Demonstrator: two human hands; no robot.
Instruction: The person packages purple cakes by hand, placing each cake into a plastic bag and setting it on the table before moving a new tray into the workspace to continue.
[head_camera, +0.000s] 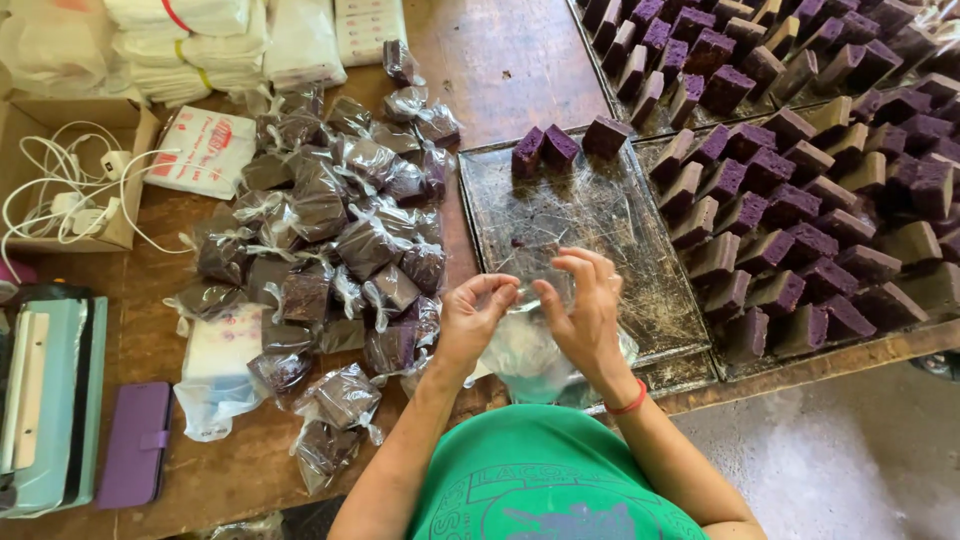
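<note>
Both hands work one clear bag at the table edge, close to the body. Left hand: thumb and forefinger pinched together on the bag's top edge. Right hand: thumb and forefinger closed on the same edge just beside the left, other fingers fanned upward, free. The two pinch points are near each other but not touching.

Bag: hangs down from the fingers toward the person, its body below and between the wrists. Long axis runs roughly away-to-toward the body; mouth faces up and away, toward the tray. The film is too clear to tell whether the mouth is already parted; no cake visible inside.

Step in hand, by judgement: opening an empty bag, rubbing the two layers apart at the mouth. The next move would call for a spread mouth held by one hand, leaving the other free for a cake.

Surroundings: nearest loose cake pieces lie beyond the hands at the tray's far end, three purple blocks; the tray is otherwise bare. More cut cake is packed in rows right of the right hand. Left of the left hand lies a heap of wrapped pieces, each tied shut. Far left, a purple wallet.
</note>
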